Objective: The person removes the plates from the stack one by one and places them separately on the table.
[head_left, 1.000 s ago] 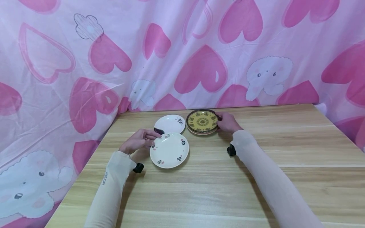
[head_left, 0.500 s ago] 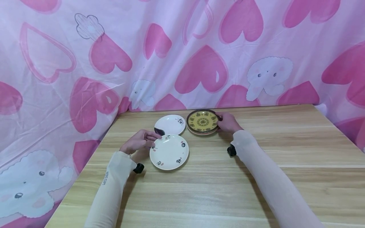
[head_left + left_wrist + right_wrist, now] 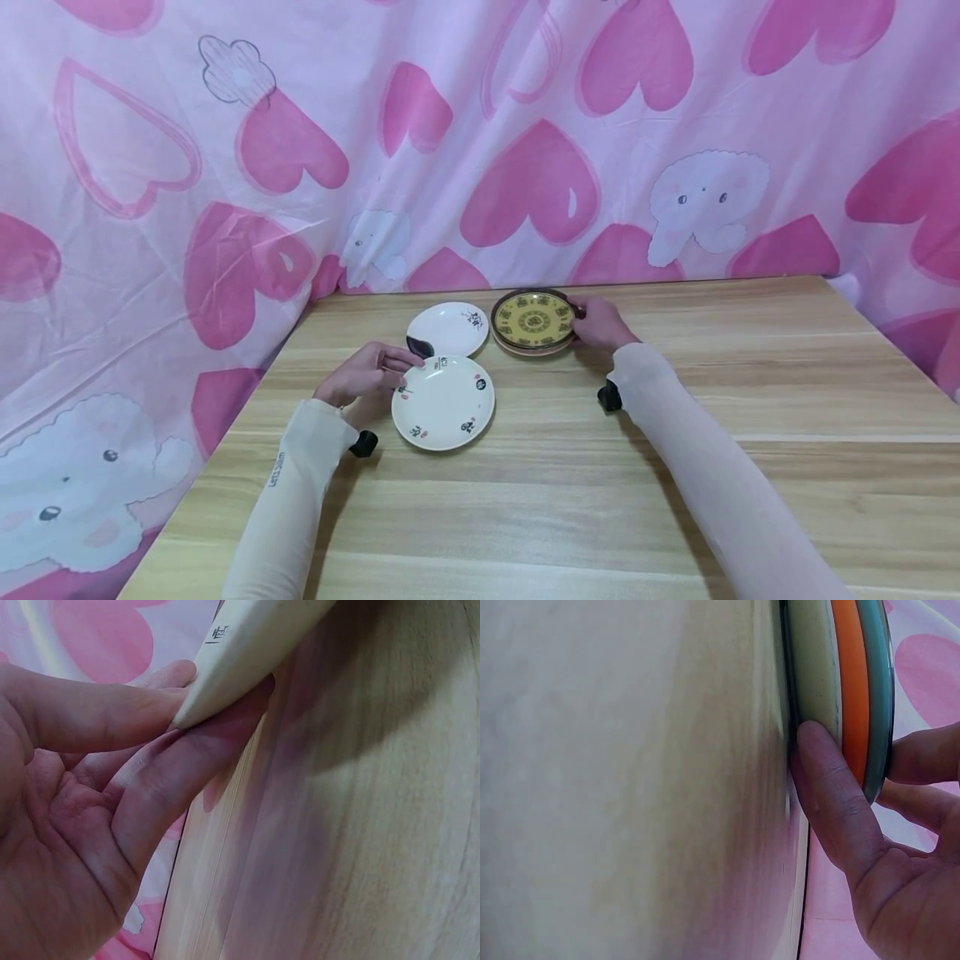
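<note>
In the head view, my left hand [image 3: 363, 372] pinches the upper left rim of a white plate [image 3: 444, 406] with small black and red motifs. The left wrist view shows the rim of this plate [image 3: 247, 652] between thumb and fingers, held above the wood. My right hand [image 3: 603, 322] grips the right edge of a plate stack topped by a yellow patterned plate [image 3: 534, 321] with a dark rim. Seen from the right wrist, the stack's edges are cream, orange [image 3: 853, 690] and teal; one digit lies along its side, others at the top rim.
Behind the held plate, a white plate [image 3: 450, 327] with a dark patch and a branch print lies on the wooden table [image 3: 525, 517], partly covered in view. A pink heart-patterned cloth [image 3: 420, 200] hangs along the table's back and left edges.
The white plate in my left hand has shifted slightly toward me, showing a bit more of the plate behind it. My right hand and the plate stack have stayed in place.
</note>
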A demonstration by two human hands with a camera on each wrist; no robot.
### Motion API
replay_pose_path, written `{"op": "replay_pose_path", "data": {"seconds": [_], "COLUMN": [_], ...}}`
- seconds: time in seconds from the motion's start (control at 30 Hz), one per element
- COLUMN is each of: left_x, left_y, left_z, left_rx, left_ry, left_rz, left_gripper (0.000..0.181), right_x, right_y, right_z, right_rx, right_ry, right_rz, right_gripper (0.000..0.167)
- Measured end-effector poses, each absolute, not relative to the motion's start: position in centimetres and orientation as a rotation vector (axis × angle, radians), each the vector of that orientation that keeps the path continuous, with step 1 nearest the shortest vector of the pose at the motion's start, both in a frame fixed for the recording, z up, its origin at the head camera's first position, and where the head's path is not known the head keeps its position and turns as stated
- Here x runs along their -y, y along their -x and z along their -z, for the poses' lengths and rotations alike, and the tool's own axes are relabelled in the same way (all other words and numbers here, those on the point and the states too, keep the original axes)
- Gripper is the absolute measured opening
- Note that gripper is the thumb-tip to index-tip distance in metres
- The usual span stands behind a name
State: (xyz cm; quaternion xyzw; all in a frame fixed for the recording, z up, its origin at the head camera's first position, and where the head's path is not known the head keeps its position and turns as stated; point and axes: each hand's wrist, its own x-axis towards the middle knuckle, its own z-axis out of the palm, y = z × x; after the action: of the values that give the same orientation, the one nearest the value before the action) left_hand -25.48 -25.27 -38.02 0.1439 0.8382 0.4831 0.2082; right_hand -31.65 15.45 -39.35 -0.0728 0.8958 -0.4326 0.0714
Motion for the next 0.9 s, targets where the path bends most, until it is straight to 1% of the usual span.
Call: {"op": "replay_pose_path", "data": {"seconds": [0.67,0.9], "left_x": [25.11,25.14], "left_y": [25.19,25.50], "left_z": [38.07,37.86], "left_rx": [-2.348,-2.398], "left_ry": [-0.439,-0.448], "left_rz": [-1.317,-1.219], "left_gripper": [0.040,0.039], "right_x": [-15.54,-15.52], "right_y": [31.61,31.69], "right_z": [39.28,39.38], "right_rx": [-2.699,-2.704], "right_ry": [0.226,0.217], "right_rz": [1.314,1.303], "right_gripper": [0.059,0.060]}}
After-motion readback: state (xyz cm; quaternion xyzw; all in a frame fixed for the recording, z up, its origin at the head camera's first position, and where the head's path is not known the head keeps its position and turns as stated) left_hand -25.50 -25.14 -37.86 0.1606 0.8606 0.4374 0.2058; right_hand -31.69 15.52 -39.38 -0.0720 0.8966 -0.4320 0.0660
